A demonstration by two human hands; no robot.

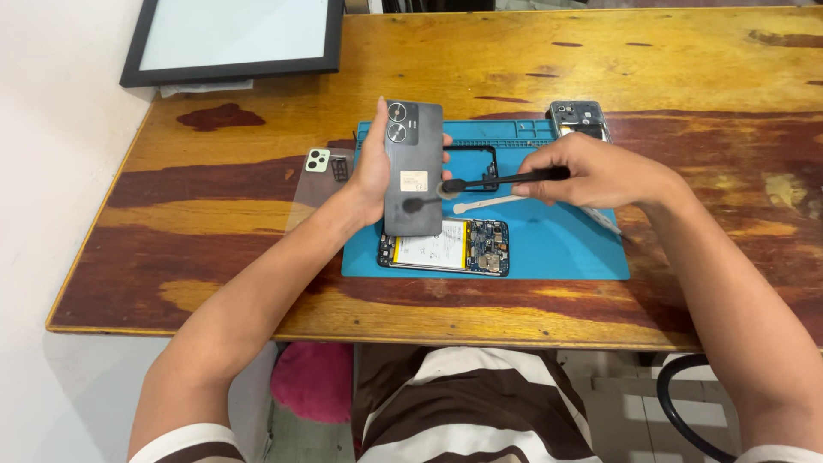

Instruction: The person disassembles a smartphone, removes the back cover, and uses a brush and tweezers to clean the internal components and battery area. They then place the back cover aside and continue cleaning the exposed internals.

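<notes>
Left hand (375, 171) with fingers wrapped around a dark grey phone back cover (413, 167) above the blue rubber mat (557, 244), right hand (600, 174) fingers pinching a black brush (501, 180) against it, opened phone with white battery (444, 247) just below, white plastic pry tool (487, 203) behind the brush, black frame (471, 167), second opened phone (579, 120), clear case (319, 184), black-framed panel (231, 39) on the worn wooden desk (600, 60)

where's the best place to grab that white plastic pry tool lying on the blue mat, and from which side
Probably the long thin shaft of the white pry tool, pinched across its width from above. It lies flat on the blue mat, so only the top and edges are free. Come in at its left end: the right end runs under the right hand holding the black brush, and the opened phone lies just below.
</notes>
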